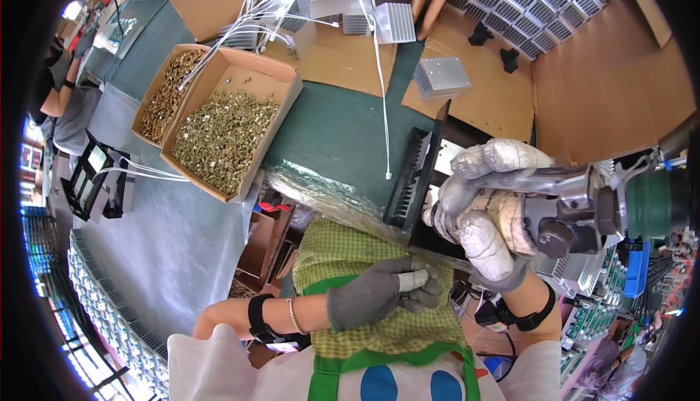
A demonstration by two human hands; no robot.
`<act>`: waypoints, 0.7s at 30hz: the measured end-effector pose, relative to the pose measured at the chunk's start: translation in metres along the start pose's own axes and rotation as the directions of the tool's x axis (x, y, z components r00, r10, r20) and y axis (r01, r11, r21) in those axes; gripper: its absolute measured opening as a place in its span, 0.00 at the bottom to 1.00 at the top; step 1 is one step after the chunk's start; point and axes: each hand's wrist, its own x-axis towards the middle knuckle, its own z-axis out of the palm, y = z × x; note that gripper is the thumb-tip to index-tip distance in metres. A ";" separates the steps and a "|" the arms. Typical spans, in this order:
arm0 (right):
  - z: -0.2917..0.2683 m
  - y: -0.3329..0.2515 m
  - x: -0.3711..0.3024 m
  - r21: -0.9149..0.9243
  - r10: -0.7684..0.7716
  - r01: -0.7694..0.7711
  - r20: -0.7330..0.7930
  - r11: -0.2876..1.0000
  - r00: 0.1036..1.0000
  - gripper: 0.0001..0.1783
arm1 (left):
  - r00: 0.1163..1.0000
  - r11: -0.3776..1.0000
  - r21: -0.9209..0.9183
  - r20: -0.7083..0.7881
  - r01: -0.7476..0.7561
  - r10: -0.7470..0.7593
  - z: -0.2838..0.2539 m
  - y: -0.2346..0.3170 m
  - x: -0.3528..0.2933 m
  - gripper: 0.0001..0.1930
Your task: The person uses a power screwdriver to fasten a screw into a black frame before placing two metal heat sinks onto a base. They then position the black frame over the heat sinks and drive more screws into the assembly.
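My right hand (481,204), in a glove with white-wrapped fingers, is closed around a power screwdriver (569,219) with a taped grip, metal lever and green end. Its tip is hidden behind my fingers. Beside the fingers stands a black finned metal frame (408,182) at the table's front edge; a silvery plate shows partly inside it. My left hand (386,290), in a grey glove, is held before my green checked apron (328,248). Its fingers are curled together, and whatever they may hold is hidden.
Left of centre sit a cardboard tray of small brassy screws (226,138) and a narrower tray (168,95). Silver heat sinks and white cables (270,22) lie behind. One heat sink block (442,76) rests on cardboard before a box of heat sinks (525,7). Another person (62,95) works far left.
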 end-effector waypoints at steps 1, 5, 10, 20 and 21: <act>0.005 0.002 0.001 0.127 0.025 -0.014 -0.084 0.992 0.996 0.34 | 0.999 0.999 0.012 0.027 -0.036 0.035 0.000 0.003 0.001 0.15; 0.021 0.012 0.007 0.301 0.124 -0.086 -0.111 0.950 0.986 0.36 | 0.998 0.998 0.025 -0.008 -0.057 0.057 -0.004 0.008 0.004 0.16; 0.028 0.020 0.002 0.426 0.118 -0.025 -0.192 0.904 0.974 0.35 | 0.995 0.996 0.002 -0.044 -0.086 0.086 -0.004 0.007 0.010 0.17; 0.000 -0.019 0.001 0.625 -0.402 0.398 -0.144 0.671 0.904 0.34 | 0.982 0.979 -0.177 0.138 -0.103 0.128 -0.002 0.009 0.001 0.17; -0.008 -0.023 -0.002 0.671 -0.448 0.337 -0.008 0.661 0.894 0.36 | 0.978 0.979 -0.162 0.148 -0.122 0.146 0.000 0.008 0.001 0.18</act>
